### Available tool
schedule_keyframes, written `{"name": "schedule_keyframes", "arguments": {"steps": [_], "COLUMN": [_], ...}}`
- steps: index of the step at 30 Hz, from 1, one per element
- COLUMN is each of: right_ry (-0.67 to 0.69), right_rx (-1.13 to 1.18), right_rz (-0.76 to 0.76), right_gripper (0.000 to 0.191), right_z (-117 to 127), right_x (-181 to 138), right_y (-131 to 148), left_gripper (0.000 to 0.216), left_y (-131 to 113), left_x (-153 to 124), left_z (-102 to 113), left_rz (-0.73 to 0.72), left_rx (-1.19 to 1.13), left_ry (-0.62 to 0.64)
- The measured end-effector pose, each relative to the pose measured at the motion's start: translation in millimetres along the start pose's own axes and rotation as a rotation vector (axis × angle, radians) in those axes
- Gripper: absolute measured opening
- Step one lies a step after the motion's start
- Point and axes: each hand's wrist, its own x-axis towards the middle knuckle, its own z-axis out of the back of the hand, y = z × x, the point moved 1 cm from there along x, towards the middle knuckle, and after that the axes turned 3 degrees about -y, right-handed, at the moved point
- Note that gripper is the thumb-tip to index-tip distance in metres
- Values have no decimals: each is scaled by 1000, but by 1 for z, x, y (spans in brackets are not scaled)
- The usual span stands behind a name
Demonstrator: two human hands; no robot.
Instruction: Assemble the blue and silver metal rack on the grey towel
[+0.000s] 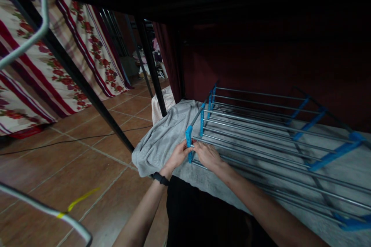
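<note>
A drying rack [261, 120] with thin metal rods and blue plastic brackets lies on a grey blanket [171, 131]. At its near left corner, my left hand [180, 155] closes on the blue bracket [189, 137] with thumb and fingers. Close beside it, my right hand [207, 155] pinches the end of a metal rod where it meets that bracket. The two hands' fingertips almost touch, and they partly hide the joint. More blue brackets [333, 156] hold the rods at the rack's right side.
Dark metal posts [152, 65] stand left of the blanket, under a dark overhead frame. A floral curtain [72, 54] hangs beyond the tiled floor [113, 170], which a black cable [87, 137] crosses. White bent tubes [43, 204] reach in at the left. A dark red wall [261, 69] stands behind the rack.
</note>
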Motion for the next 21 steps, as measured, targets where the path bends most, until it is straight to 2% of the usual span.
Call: {"name": "schedule_keyframes", "arguments": {"steps": [9, 14, 18, 21], "right_ry": [23, 8, -124, -238], "right_rx": [23, 18, -42, -85], "right_rz": [-21, -30, 54, 100], "right_gripper": [39, 41, 42, 42], "right_z": [5, 5, 8, 20], "right_x": [4, 1, -23, -45], "right_y": [-2, 2, 3, -8], "left_gripper": [36, 37, 34, 34], "left_y": [2, 1, 0, 0], "left_x": [-3, -5, -5, -6], "left_z": [-4, -8, -8, -8], "left_rz": [-38, 0, 31, 42], "left_rx": [58, 7, -34, -51], "left_ry": [-47, -86, -77, -86]}}
